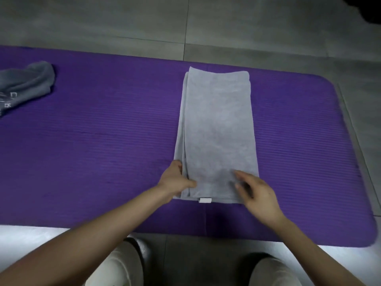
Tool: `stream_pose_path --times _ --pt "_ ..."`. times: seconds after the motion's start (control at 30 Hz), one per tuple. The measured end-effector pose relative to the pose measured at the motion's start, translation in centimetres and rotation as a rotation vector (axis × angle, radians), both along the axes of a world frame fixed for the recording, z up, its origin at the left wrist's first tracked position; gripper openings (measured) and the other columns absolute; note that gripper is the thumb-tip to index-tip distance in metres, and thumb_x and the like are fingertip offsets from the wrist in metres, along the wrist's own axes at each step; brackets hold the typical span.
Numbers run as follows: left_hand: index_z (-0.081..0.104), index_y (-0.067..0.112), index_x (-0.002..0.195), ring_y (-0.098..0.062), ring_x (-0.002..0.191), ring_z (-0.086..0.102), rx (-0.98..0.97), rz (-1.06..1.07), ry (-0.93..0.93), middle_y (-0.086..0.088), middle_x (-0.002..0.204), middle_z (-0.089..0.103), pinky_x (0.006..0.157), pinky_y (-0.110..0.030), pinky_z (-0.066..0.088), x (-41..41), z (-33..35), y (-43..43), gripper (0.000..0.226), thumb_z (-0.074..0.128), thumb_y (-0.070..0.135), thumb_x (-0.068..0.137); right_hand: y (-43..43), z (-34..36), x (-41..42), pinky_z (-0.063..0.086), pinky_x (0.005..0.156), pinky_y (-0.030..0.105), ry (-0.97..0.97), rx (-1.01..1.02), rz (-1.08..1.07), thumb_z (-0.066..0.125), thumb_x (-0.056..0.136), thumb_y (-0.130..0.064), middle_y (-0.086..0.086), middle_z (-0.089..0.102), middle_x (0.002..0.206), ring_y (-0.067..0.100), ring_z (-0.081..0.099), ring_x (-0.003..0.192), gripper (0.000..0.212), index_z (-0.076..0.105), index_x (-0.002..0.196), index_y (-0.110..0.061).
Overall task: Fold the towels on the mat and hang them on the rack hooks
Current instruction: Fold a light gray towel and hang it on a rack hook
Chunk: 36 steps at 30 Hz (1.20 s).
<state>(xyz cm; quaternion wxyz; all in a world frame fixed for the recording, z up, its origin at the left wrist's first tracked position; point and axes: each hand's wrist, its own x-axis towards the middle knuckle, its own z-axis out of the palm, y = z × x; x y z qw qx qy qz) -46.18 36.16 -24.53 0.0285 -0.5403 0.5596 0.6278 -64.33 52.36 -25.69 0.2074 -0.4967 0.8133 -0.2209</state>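
Folding is the step in hand, judging from the head view: a light grey towel (216, 137) lies as a long, narrow strip on the purple mat (103, 141), its layered edges showing along the left side and a small white tag (204, 200) at the near end. The left hand (177, 180) pinches the near left corner, thumb on top and fingers tucked under the stacked edges. The right hand (257, 193) hovers low over the near right corner, fingers spread and loose, holding nothing; contact with the cloth cannot be told through the blur. The next move likely calls for both hands gripping the near end and carrying it to the far end. A second, darker towel (26, 83) lies crumpled at the mat's far left, unfolded. No rack is in sight.
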Motion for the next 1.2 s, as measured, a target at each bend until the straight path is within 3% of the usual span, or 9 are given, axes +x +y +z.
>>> stream_pose_path --times 0.17,0.27,0.43,0.63,0.77,0.93,1.0,1.07,1.2 --pt "0.047 0.02 0.091 -0.019 0.084 0.058 -0.074 0.077 -0.028 -0.004 0.09 0.058 0.069 -0.031 0.051 1.6 0.0 -0.4 0.036 0.074 0.006 0.072 1.5 -1.1 1.2 0.046 0.084 0.017 0.057 -0.045 0.125 0.043 0.089 -0.039 -0.005 0.066 0.114 0.005 0.053 0.104 0.043 0.063 0.122 -0.02" --pt "0.045 0.016 0.099 -0.021 0.075 0.057 -0.226 -0.018 -0.175 -0.004 0.078 0.057 0.072 -0.038 0.054 3.0 -1.0 -0.4 0.046 0.076 0.017 0.066 1.1 -1.1 0.9 0.04 0.087 0.011 -0.025 -0.054 0.154 0.044 0.089 -0.036 -0.009 0.065 0.116 0.005 0.055 0.103 0.04 0.062 0.122 -0.023" --pt "0.041 0.012 0.119 -0.018 0.096 0.057 -0.289 -0.037 -0.18 0.001 0.103 0.055 0.076 -0.029 0.047 2.8 -1.5 1.0 0.059 0.076 0.03 0.075 -1.2 -0.6 -1.5 0.043 0.07 0.021 0.065 -0.166 -0.139 0.055 0.083 -0.011 0.002 0.07 0.096 0.016 0.059 0.077 0.026 0.069 0.106 -0.014" --pt "0.052 0.022 0.088 -0.018 0.08 0.055 -0.206 -0.031 -0.113 0.001 0.084 0.058 0.065 -0.027 0.045 3.2 0.6 -2.1 0.046 0.076 0.019 0.049 -4.5 0.2 -3.9 0.042 0.073 0.026 0.049 -0.172 -0.275 0.058 0.088 -0.008 0.002 0.068 0.102 0.017 0.059 0.081 0.023 0.067 0.108 -0.013" --pt "0.057 0.014 0.107 -0.028 0.087 0.061 -0.528 -0.211 -0.439 -0.011 0.093 0.065 0.07 -0.033 0.044 7.2 3.2 -10.8 0.055 0.065 0.023 0.053 -6.6 0.4 -4.1 0.049 0.078 0.035 0.105 -0.198 -0.168 0.061 0.084 -0.004 0.006 0.068 0.099 0.026 0.062 0.084 0.025 0.068 0.108 -0.01" --pt "0.052 0.006 0.119 -0.043 0.101 0.052 -1.044 -0.225 -0.858 -0.026 0.106 0.057 0.087 -0.045 0.038 8.7 3.6 -16.7 0.046 0.057 0.0 0.074 -9.7 -0.4 -3.1 0.048 0.076 0.03 0.287 -0.246 0.061 0.068 0.069 0.005 0.005 0.068 0.098 0.029 0.06 0.086 0.04 0.068 0.105 -0.011" --pt "0.057 0.003 0.112 -0.044 0.095 0.051 -1.181 -0.253 -0.809 -0.028 0.101 0.054 0.082 -0.047 0.038 8.3 2.8 -16.3 0.047 0.062 -0.005 0.066 -10.8 -0.7 -3.2 0.052 0.079 0.034 0.358 -0.24 0.158 0.069 0.06 0.007 0.005 0.066 0.105 0.029 0.059 0.094 0.051 0.068 0.108 -0.012" --pt "0.065 0.004 0.101 -0.042 0.078 0.056 -1.288 -0.346 -0.553 -0.023 0.086 0.058 0.071 -0.044 0.044 7.6 1.7 -14.6 0.043 0.069 -0.005 0.059 -11.8 -1.0 -3.9 0.051 0.083 0.042 0.437 -0.203 0.252 0.074 0.054 0.004 0.009 0.065 0.112 0.032 0.059 0.102 0.058 0.068 0.109 -0.011" --pt "0.069 0.02 0.101 -0.028 0.074 0.06 -1.094 -0.612 -0.112 -0.004 0.083 0.062 0.076 -0.029 0.043 6.6 -0.9 -8.1 0.037 0.054 0.042 0.076 -14.0 -1.7 -7.0 0.037 0.098 0.057 0.569 -0.037 0.454 0.085 0.057 -0.016 0.011 0.062 0.123 0.033 0.057 0.115 0.062 0.066 0.116 -0.018"
